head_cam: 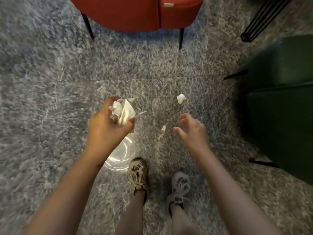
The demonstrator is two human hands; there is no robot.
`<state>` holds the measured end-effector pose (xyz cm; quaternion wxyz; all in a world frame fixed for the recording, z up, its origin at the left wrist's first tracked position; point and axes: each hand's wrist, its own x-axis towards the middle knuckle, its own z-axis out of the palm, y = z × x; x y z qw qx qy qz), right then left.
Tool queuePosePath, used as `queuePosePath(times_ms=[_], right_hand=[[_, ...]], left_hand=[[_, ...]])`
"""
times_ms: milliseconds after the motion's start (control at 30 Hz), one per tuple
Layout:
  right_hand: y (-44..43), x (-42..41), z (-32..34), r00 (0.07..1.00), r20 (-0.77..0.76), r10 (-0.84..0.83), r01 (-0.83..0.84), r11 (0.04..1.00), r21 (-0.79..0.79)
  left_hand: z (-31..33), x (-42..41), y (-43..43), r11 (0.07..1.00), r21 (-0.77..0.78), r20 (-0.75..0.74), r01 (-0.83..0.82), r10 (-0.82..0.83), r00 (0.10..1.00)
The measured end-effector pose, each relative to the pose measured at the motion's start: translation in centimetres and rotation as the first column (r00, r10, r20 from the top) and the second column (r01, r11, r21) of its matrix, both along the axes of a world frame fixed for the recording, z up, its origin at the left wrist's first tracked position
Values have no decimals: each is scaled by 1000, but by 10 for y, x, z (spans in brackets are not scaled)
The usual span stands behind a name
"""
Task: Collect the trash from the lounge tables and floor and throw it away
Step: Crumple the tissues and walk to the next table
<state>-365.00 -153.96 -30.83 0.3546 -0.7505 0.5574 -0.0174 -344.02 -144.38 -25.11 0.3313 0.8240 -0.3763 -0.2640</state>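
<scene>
1. A mottled grey carpet [42, 99] covers the floor, and the view looks straight down on it.
2. The left hand [108, 126] is raised above the carpet, its fingers and thumb curled tightly around a wad of crumpled white paper [122, 110]. The wad bulges out of the fist towards the right.
3. Directly under that hand is a clear plastic cup [120, 155], seen mouth-on. The wrist covers part of it, and I cannot tell whether the hand holds it or it lies on the carpet.
4. At the top edge stands a red chair [135, 12] on thin black legs, well apart from both hands.
5. The person's left shoe [138, 175] is just beside the cup's rim.
6. A small white paper scrap [163, 128] lies on the carpet between the two hands, near the right thumb.
7. A larger curled white scrap [180, 98] lies on the carpet beyond it, further from the person.
8. The right shoe [180, 185] stands near the left one.
9. The right hand [191, 131] hovers over the carpet with its fingers spread and bent like a claw. It holds nothing and touches neither scrap.
10. A black metal frame [260, 19] slants across the top right corner.
11. A dark green chair [279, 99] fills the right edge.
</scene>
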Motion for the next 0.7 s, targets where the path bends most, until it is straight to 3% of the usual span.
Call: queuePosePath(times_ms=[200, 300, 467, 700], right_hand=[[-18, -7, -138, 982, -184, 35, -18, 996, 91], [-28, -9, -226, 978, -205, 26, 5, 989, 148], [-28, -9, -351, 960, -270, 75, -44, 992, 119], [-5, -6, -417, 923, -378, 63, -72, 997, -8]], left_hand=[[-112, -9, -16, 999, 37, -72, -36, 39, 997], [-193, -16, -26, 997, 59, -95, -49, 55, 994], [-310, -29, -34, 992, 74, -183, -104, 116, 976], [-375, -48, -26, 987, 115, -218, -108, 131, 967]])
